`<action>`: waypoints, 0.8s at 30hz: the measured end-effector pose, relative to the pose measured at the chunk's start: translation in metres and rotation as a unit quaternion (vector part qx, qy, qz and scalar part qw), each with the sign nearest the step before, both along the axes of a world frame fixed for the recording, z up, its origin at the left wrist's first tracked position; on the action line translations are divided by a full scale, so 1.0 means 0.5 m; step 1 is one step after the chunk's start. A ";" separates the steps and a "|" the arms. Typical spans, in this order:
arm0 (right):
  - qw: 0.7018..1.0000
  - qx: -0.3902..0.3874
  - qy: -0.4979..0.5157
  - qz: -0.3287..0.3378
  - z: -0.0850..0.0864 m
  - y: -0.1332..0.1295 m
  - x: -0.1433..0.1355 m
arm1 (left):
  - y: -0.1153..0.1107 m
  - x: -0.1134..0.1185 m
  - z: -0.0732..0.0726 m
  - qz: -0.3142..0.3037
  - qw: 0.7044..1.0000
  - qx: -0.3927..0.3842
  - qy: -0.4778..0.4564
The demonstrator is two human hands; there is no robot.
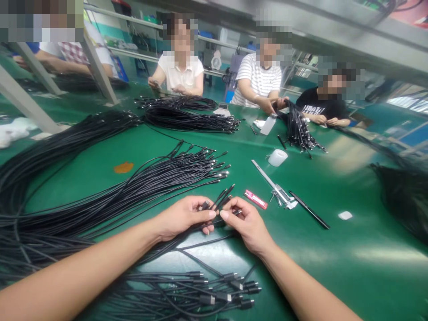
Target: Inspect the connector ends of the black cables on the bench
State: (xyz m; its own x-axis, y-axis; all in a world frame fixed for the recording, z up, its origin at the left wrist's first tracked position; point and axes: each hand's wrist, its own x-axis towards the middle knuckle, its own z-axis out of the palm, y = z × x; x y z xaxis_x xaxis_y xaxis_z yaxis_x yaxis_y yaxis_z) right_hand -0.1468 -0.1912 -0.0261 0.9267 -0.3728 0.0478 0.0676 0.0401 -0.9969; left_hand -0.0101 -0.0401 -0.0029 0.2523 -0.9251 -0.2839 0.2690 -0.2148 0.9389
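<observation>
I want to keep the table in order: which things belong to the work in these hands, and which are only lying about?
Belonging to the work, it seems: black cables in the left hand and right hand; cable bundle just beyond.

Probably only lying about, untouched: caliper; black stick; pink packet; white roll.

The widest free room was to the right of the right hand (245, 220), where the green table (354, 267) lay open save for a small white piece (345, 215). Ahead, a pink packet (255, 199), a caliper (282, 194) and a black pen (309, 210) obstructed a low path. A narrow lane ran forward between the caliper and the upper cables (150, 191), which crowded the left hand's (187, 216) far side. Nearer the body, more cables (160, 285) blocked the space between the forearms.
</observation>
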 end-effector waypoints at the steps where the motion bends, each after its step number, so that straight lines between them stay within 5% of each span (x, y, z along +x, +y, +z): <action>1: 1.000 0.002 -0.003 -0.003 0.000 0.000 0.000 | 0.000 -0.001 0.000 0.000 1.000 0.002 -0.003; 24: 0.999 0.031 0.023 -0.009 0.006 0.003 0.002 | -0.001 -0.012 0.008 0.016 0.999 0.035 -0.011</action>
State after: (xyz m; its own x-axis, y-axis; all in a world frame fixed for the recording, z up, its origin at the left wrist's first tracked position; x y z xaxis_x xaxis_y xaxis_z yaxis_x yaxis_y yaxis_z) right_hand -0.1458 -0.1896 -0.0232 0.9203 -0.3908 -0.0185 0.0232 0.1018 -0.9945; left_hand -0.0159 -0.0407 0.0013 0.2887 -0.8945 -0.3414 0.2572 -0.2710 0.9276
